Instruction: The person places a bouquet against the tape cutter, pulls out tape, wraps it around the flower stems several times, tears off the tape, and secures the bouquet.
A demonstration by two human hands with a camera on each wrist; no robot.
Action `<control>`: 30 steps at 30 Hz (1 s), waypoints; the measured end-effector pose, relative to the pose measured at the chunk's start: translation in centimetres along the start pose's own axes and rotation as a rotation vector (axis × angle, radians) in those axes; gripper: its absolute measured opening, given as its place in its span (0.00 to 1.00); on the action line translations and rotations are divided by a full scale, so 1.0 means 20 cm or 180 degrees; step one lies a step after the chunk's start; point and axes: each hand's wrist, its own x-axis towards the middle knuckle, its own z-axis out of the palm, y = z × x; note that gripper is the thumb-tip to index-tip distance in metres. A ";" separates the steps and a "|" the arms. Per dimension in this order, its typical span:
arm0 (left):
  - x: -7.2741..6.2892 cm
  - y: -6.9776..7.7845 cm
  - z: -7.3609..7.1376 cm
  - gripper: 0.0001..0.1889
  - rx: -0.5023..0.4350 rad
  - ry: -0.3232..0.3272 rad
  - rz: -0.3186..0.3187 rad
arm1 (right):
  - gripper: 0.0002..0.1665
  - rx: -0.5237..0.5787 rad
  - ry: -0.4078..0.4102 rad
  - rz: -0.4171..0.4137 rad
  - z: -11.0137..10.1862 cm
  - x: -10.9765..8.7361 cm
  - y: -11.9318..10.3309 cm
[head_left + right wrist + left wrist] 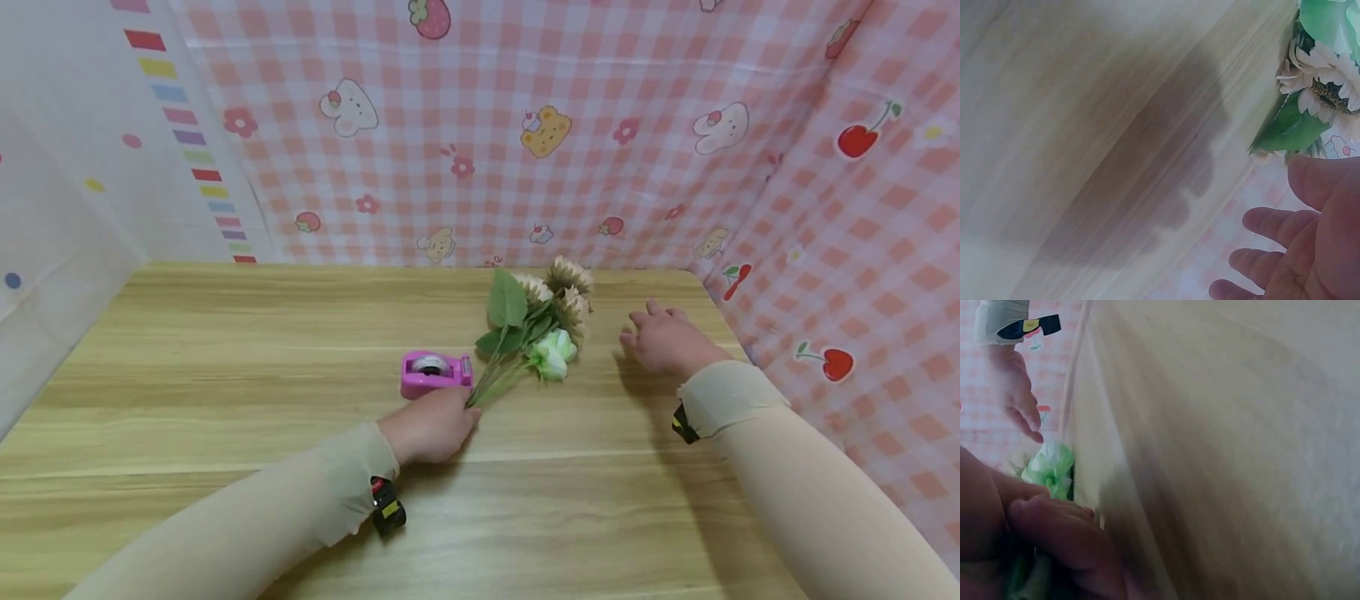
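My left hand (pixel 437 425) grips the stems of a bunch of artificial flowers (pixel 553 354) low on the table. In the head view the bunch slants up and right, with beige blooms, one pale green-white bloom and green leaves. Right beside the left hand stands a pink tape dispenser (pixel 433 373) with a roll of clear tape. To the right of the blooms, apart from them, my right hand (pixel 667 337) hovers over the table with fingers spread and holds nothing. Its spread fingers (pixel 1272 225) show in the right wrist view, near a beige bloom (pixel 1329 87).
The wooden table (pixel 225 350) reaches back to a pink checked cloth (pixel 480 125) with cartoon prints. More checked cloth (pixel 900 275) hangs along the right side, and a white cloth (pixel 60 208) on the left.
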 end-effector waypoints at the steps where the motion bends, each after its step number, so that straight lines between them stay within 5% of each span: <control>1: 0.00 0.00 0.00 0.13 -0.0025 -0.0026 0.0001 | 0.35 0.0007 0.0001 0.0002 0.00 0.00 0.00; 9: 0.00 -0.02 -0.03 0.15 -0.0081 -0.0099 -0.0037 | 0.35 0.0073 0.0047 0.0009 0.00 0.00 -0.01; 17: 0.00 0.00 -0.03 0.12 0.0101 0.0038 0.0054 | 0.34 0.0079 0.0313 -0.0071 -0.02 0.00 -0.04; 30: 0.03 -0.02 -0.01 0.17 0.0055 0.0053 -0.0099 | 0.29 0.0493 0.0861 -0.0133 -0.09 0.05 -0.19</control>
